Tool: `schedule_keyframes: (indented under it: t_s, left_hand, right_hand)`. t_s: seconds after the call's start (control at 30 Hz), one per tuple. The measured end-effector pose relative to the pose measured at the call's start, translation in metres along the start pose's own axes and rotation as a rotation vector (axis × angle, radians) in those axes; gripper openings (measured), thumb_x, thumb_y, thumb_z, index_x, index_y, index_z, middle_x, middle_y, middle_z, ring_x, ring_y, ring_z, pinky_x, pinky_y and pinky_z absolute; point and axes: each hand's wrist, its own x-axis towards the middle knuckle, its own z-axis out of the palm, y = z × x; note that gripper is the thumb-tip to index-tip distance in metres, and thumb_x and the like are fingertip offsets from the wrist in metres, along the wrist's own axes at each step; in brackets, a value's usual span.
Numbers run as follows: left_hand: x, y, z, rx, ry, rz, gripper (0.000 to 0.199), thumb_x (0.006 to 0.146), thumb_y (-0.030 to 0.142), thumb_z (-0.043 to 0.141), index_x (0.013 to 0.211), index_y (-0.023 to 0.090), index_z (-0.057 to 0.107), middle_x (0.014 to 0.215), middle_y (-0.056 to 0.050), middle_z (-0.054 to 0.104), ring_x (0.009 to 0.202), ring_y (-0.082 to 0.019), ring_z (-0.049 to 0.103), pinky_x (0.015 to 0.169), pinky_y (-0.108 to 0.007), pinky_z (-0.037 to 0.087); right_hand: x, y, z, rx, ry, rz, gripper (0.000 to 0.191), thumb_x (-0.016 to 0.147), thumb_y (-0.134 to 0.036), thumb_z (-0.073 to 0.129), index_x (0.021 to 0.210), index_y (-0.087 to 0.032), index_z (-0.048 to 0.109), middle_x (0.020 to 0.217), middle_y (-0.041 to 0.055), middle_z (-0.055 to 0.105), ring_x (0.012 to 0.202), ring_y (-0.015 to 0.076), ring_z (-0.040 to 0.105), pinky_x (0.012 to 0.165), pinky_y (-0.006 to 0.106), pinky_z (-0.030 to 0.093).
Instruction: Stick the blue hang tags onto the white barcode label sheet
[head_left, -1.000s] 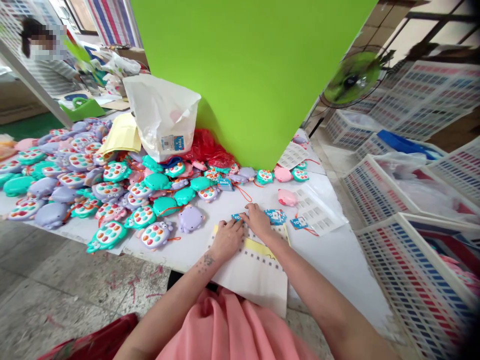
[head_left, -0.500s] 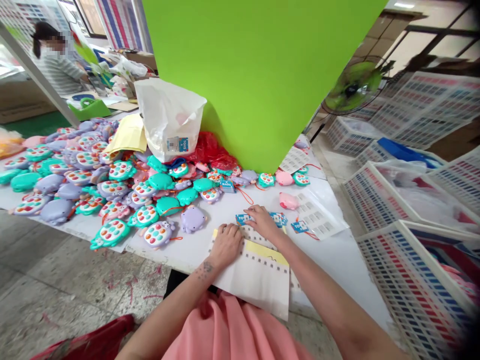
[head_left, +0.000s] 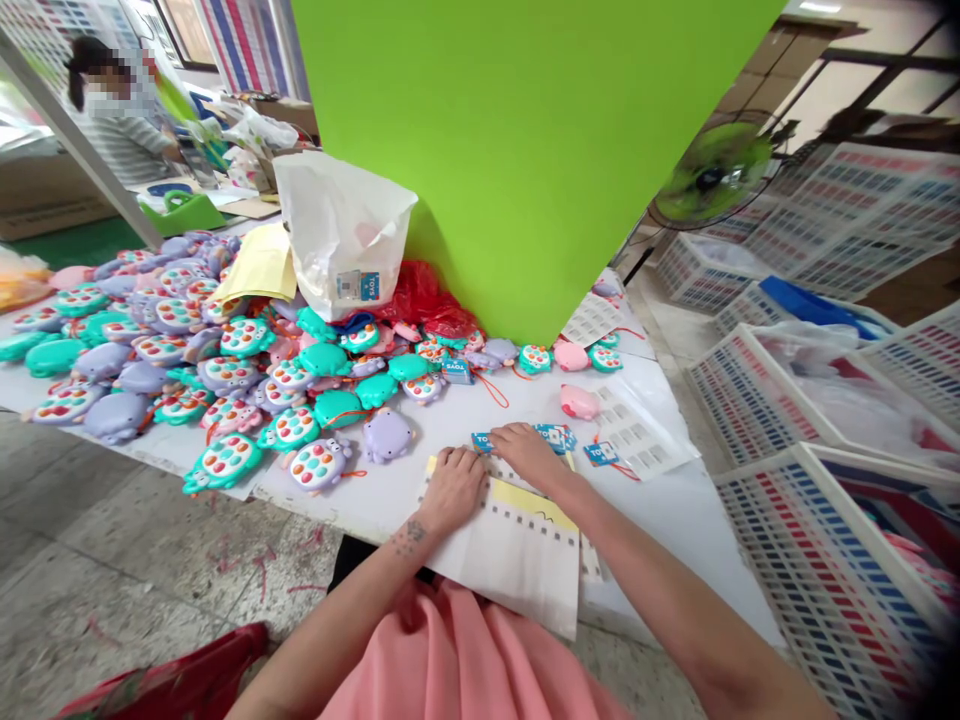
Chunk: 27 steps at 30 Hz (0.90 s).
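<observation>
A row of blue "TOYS" hang tags with white square stickers lies across the top of a label sheet with a yellow strip and small printed squares. My left hand rests on the sheet's left part, fingers lying on it and bent at the tips. My right hand lies over the tags with its fingers stretched to the left, hiding the middle of the row. A single blue tag with an orange cord is to the right. A purple animal toy sits to the left of my hands.
Teal, purple and pink pop-button toys are heaped on the left. A white bag stands before a green pillar. A clear label sheet lies at the right, with plastic crates beyond. A person sits at the far left.
My right hand has lowered and flattened onto the tags, its fingertips shifting slightly left. My left hand stays in place on the label sheet.
</observation>
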Motion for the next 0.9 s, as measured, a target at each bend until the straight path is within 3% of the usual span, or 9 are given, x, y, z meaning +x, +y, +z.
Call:
schedule_keyframes:
  t_s: [0.13, 0.4, 0.6, 0.67, 0.77, 0.83, 0.9]
  left_hand:
    - [0.0, 0.0, 0.0, -0.015, 0.008, -0.013, 0.017, 0.09, 0.025, 0.042, 0.084, 0.017, 0.056, 0.089, -0.006, 0.057, 0.09, -0.022, 0.05, 0.089, -0.04, 0.034]
    - [-0.001, 0.0, -0.001, -0.015, 0.023, -0.041, 0.019, 0.092, 0.025, 0.039, 0.083, 0.019, 0.054, 0.086, -0.005, 0.057, 0.087, -0.021, 0.049, 0.092, -0.043, 0.03]
    - [-0.002, -0.001, 0.0, -0.006, 0.008, -0.06, 0.021, 0.093, 0.026, 0.037, 0.082, 0.019, 0.054, 0.085, -0.005, 0.056, 0.085, -0.02, 0.048, 0.088, -0.042, 0.031]
    - [-0.002, -0.001, 0.003, -0.002, 0.006, -0.069, 0.021, 0.093, 0.026, 0.038, 0.082, 0.018, 0.055, 0.084, -0.005, 0.056, 0.084, -0.021, 0.048, 0.087, -0.042, 0.031]
    - [-0.001, -0.001, 0.005, -0.004, 0.0, -0.079, 0.021, 0.092, 0.025, 0.038, 0.083, 0.019, 0.055, 0.083, -0.005, 0.057, 0.084, -0.021, 0.049, 0.086, -0.041, 0.03]
    - [-0.001, -0.001, 0.004, -0.018, -0.011, -0.09, 0.021, 0.092, 0.022, 0.037, 0.082, 0.019, 0.055, 0.083, -0.005, 0.057, 0.084, -0.02, 0.049, 0.086, -0.041, 0.03]
    - [-0.001, -0.002, 0.002, -0.053, -0.027, -0.111, 0.017, 0.09, 0.018, 0.039, 0.084, 0.019, 0.055, 0.083, -0.005, 0.057, 0.084, -0.021, 0.049, 0.087, -0.041, 0.03]
  right_hand:
    - [-0.006, -0.005, -0.003, -0.015, 0.049, -0.023, 0.025, 0.087, -0.012, 0.047, 0.108, -0.018, 0.06, 0.103, 0.0101, 0.063, 0.098, 0.0217, 0.052, 0.086, 0.036, 0.038]
    - [-0.008, -0.013, -0.006, 0.013, 0.124, -0.024, 0.022, 0.086, -0.012, 0.049, 0.103, -0.019, 0.062, 0.1, 0.0077, 0.065, 0.094, 0.0211, 0.053, 0.084, 0.035, 0.039]
    - [-0.028, 0.018, -0.017, -0.048, 0.239, 0.203, 0.029, 0.088, -0.013, 0.046, 0.113, -0.018, 0.061, 0.114, 0.0079, 0.063, 0.099, 0.0219, 0.053, 0.088, 0.036, 0.038]
    - [-0.04, 0.035, -0.019, -0.093, 0.206, 0.301, 0.03, 0.088, -0.013, 0.045, 0.111, -0.018, 0.063, 0.114, 0.0085, 0.063, 0.1, 0.0229, 0.053, 0.09, 0.037, 0.037]
    - [-0.056, 0.055, -0.02, -0.098, 0.045, 0.367, 0.022, 0.084, -0.017, 0.053, 0.099, -0.022, 0.068, 0.11, 0.0082, 0.065, 0.101, 0.0251, 0.053, 0.088, 0.039, 0.038]
    - [-0.059, 0.058, -0.024, -0.075, -0.011, 0.399, 0.016, 0.082, -0.023, 0.058, 0.093, -0.024, 0.07, 0.11, 0.0083, 0.064, 0.103, 0.0271, 0.053, 0.086, 0.04, 0.039]
    - [-0.056, 0.05, -0.031, -0.027, 0.027, 0.433, 0.018, 0.084, -0.027, 0.056, 0.095, -0.024, 0.07, 0.11, 0.0087, 0.063, 0.103, 0.0269, 0.053, 0.085, 0.04, 0.039]
